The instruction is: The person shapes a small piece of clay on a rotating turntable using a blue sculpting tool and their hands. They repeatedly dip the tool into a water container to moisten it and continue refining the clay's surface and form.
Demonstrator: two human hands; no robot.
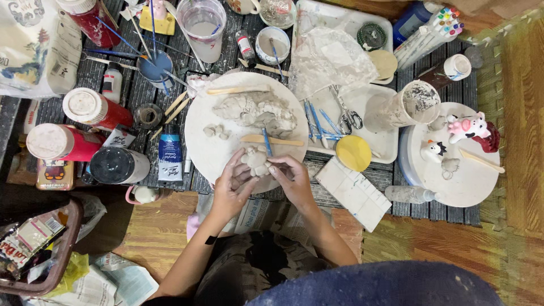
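Small clay figure (255,162): sat at near edge of round white work board (209,141), cupped by left hand (233,184). Right hand (292,177): fingers closed on blue modelling tool (267,143), tip at figure. Grey clay lump (258,110): farther back on board.

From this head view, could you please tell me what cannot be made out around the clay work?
- Small clay figure: underside hidden by the left hand and right hand; details too small.
- Blue tool: lower tip hidden behind the right fingers.
- Pink basket: cut off by the left edge.
- Lap: lower edge and a blurred blue shape hide it.
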